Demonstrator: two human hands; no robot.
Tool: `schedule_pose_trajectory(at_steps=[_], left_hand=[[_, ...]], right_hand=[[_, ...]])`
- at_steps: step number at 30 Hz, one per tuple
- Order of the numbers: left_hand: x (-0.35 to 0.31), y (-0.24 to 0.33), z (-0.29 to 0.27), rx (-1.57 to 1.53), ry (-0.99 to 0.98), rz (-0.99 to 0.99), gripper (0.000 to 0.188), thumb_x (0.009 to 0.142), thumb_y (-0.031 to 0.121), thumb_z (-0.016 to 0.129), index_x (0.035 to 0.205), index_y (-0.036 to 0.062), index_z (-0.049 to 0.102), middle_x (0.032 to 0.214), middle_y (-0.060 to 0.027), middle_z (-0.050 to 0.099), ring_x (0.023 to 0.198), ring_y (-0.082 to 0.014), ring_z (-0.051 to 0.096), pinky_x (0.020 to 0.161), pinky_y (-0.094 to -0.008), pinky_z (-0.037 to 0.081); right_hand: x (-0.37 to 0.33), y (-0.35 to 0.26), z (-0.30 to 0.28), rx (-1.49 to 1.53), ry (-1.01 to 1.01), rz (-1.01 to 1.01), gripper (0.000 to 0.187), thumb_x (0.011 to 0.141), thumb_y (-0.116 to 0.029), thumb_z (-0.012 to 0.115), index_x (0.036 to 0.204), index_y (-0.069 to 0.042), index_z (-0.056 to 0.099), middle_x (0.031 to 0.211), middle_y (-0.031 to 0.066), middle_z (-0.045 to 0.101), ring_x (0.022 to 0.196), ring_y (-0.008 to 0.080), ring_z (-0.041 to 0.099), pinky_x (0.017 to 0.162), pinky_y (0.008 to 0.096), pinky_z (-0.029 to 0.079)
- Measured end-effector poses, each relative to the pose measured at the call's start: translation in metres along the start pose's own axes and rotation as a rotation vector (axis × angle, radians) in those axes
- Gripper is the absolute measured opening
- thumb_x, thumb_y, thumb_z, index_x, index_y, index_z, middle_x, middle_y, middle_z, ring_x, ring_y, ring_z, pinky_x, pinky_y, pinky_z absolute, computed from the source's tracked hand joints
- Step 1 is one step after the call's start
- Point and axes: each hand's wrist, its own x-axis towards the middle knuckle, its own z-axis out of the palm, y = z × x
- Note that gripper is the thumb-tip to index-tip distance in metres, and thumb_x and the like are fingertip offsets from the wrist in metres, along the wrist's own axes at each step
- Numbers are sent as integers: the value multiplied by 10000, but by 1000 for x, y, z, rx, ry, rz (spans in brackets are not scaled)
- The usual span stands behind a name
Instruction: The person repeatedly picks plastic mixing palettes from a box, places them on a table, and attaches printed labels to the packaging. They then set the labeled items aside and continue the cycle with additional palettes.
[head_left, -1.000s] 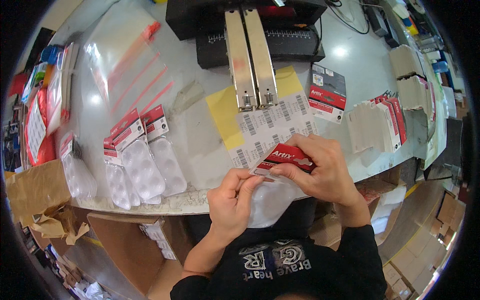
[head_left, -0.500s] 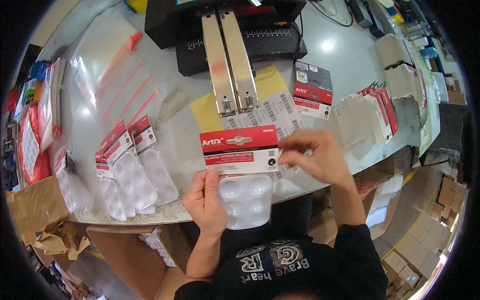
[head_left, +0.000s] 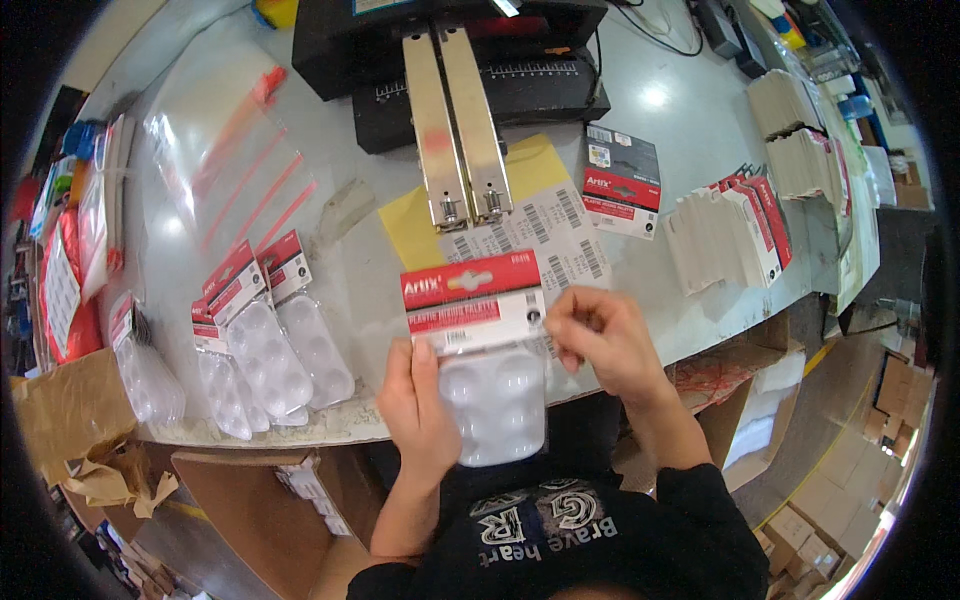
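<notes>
The left hand (head_left: pixel 418 410) is pinching the lower left corner of a red-and-white header card (head_left: pixel 472 305), thumb on top. The right hand (head_left: pixel 612 345) is curling loosely at the card's right edge; whether it is gripping cannot be told. Below the card, a white six-well palette (head_left: pixel 495 412) is being held over the near edge of the desk (head_left: pixel 350 290). It is probably proving light and fairly stiff, its glossy surface slippery, the card likely creasing easily; the palette's side rims are offering the surer hold. At the far left, clear plastic bags (head_left: pixel 245 185) with red strips are lying flat, contents uncertain. Below the desk, an open cardboard box (head_left: pixel 230 500) is holding white packs (head_left: pixel 312 490).
</notes>
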Motion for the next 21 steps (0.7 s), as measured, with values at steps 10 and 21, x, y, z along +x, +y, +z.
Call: schedule_pose_trajectory(at_steps=[10,21], left_hand=[[77,-37,17,59,-9,80,324,990,253,422,787,5,470,661,-45,467,641,-119,403,605,-280,368],[61,-20,-129,24,464,-327,385,964,371,463,967,5,580,818,-52,623,799,-158,576,716,-352,453]], right_hand=[[81,28,6,302,145,-207,130,855,-110,606,793,1,629,636,25,567,534,80,506,502,219,402],[-5,-73,-96,-959,1001,-581,416,864,-226,645,1229,-39,574,1117,144,643,990,206,611,878,323,460]])
